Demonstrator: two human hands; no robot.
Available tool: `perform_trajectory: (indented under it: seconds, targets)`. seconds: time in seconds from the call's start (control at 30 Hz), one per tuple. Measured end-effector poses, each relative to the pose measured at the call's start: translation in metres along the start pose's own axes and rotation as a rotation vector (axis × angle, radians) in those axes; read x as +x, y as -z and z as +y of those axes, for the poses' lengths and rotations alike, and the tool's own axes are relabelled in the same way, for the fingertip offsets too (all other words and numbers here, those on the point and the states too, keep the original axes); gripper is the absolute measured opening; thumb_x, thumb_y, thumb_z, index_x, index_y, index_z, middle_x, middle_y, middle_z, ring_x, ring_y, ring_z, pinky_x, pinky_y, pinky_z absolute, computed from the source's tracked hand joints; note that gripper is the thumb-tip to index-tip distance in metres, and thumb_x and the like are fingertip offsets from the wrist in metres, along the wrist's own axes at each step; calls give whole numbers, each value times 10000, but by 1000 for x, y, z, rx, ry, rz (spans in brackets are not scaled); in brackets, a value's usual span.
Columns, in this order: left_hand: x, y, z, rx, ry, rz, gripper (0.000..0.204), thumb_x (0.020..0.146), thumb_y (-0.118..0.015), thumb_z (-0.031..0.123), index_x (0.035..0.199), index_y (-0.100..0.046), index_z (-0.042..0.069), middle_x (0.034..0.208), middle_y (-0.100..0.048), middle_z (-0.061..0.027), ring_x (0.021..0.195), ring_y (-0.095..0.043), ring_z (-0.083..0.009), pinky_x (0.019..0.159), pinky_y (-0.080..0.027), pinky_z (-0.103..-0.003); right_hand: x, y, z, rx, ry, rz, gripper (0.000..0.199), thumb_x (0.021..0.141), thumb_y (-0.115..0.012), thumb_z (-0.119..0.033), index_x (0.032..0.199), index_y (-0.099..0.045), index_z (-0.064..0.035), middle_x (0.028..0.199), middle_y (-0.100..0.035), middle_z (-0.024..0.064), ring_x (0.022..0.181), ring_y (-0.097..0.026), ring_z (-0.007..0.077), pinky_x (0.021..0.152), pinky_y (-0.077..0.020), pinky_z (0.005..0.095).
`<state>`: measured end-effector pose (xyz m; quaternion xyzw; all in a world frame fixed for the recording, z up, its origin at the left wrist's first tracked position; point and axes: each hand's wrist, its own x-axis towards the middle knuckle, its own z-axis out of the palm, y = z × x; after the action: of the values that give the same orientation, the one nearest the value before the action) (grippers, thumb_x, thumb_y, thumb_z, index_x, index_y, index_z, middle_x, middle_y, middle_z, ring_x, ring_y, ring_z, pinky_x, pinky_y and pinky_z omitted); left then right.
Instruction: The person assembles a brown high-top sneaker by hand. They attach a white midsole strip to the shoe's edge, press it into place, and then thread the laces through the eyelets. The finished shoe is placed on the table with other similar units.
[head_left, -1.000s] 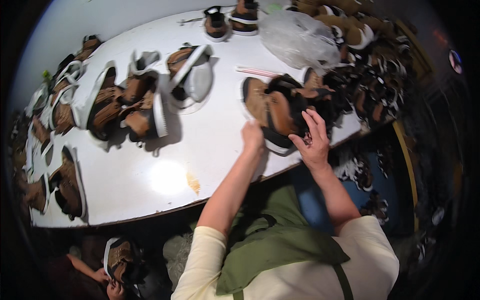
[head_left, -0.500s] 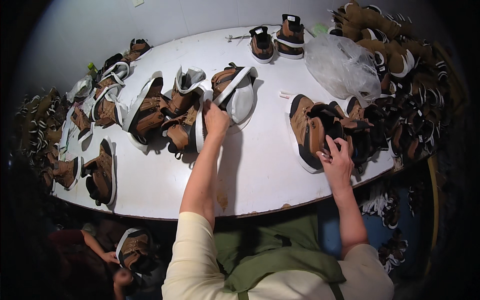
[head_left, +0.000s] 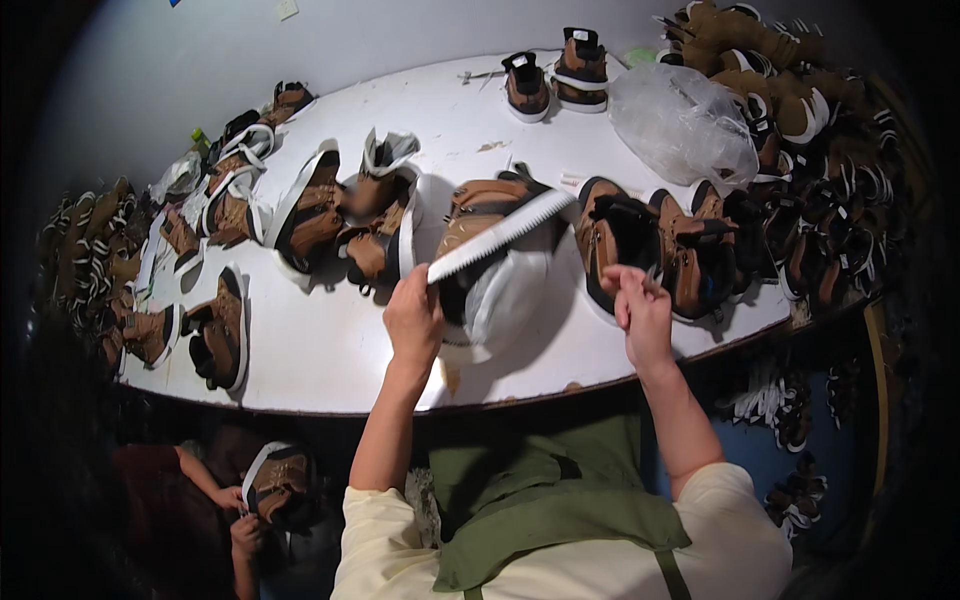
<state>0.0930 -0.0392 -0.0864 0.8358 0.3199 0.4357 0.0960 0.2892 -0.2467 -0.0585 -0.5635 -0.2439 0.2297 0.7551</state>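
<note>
My left hand (head_left: pixel 413 318) grips one end of a brown and black high-top shoe (head_left: pixel 480 205), tilted up off the table with its toothed white sole edge slanting up to the right. Crumpled white paper or plastic wrap (head_left: pixel 512 300) hangs from this shoe. My right hand (head_left: pixel 642 312) is closed around a small thin tool (head_left: pixel 653 280); only its tip shows, so its kind is unclear. Behind and beside that hand stand a brown shoe (head_left: pixel 597 245) with a black lining and another brown shoe (head_left: pixel 685 265).
The white table (head_left: pixel 330 365) carries more shoes at left, among them an upright pair (head_left: pixel 310 210). A clear plastic bag (head_left: pixel 685 125) lies far right, beside heaped shoes (head_left: pixel 835 210). Stacked shoes (head_left: pixel 580 70) stand at the back. At lower left another person's hands hold a shoe (head_left: pixel 280 485).
My left hand has lifted the wrapped shoe from the group and brought it nearer and to the right. My right hand has shifted slightly left, its fingers more closed around the tool.
</note>
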Motion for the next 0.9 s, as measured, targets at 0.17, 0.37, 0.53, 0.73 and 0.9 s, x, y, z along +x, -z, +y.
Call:
perform_trajectory:
  seconds: [0.17, 0.37, 0.53, 0.73, 0.9]
  targets:
    - [-53, 66, 14, 1, -301, 79, 317, 689, -580, -84, 991, -598, 13, 796, -613, -129, 713, -605, -300, 633, -497, -376, -7, -20, 27, 14, 84, 56, 248, 959, -586, -239, 1031, -618, -4, 801, -571, 10, 509, -388, 2, 468, -273, 151]
    - [-94, 89, -3, -40, -474, 153, 296, 703, -591, -47, 992, -615, 12, 928, -668, -106, 769, -603, -276, 671, -493, -359, -27, -13, 24, -409, 273, -126, 247, 916, -646, -223, 1007, -644, 7, 864, -561, -17, 647, -426, 39, 591, -364, 186]
    - [-87, 83, -16, -148, -578, 133, 268, 720, -616, -10, 987, -618, 14, 970, -670, -113, 803, -599, -285, 698, -502, -369, -29, -25, 10, -673, 237, -507, 334, 845, -720, -283, 1039, -672, -16, 832, -625, 46, 667, -486, 91, 610, -406, 233]
    - [-67, 80, -31, -92, -598, 116, 251, 744, -658, 28, 993, -637, 49, 987, -679, -95, 873, -608, -279, 752, -514, -363, -40, -33, 4, -353, -213, -705, 233, 809, -752, -198, 881, -662, 5, 758, -586, -38, 670, -491, 50, 618, -413, 210]
    - [-58, 71, -33, 67, -413, 132, 429, 725, -683, -30, 1140, -625, 61, 1147, -621, -104, 1013, -574, -285, 870, -480, -388, -52, -28, 12, -169, -289, -632, 143, 809, -730, -101, 869, -617, -37, 825, -608, -36, 727, -528, 37, 697, -450, 200]
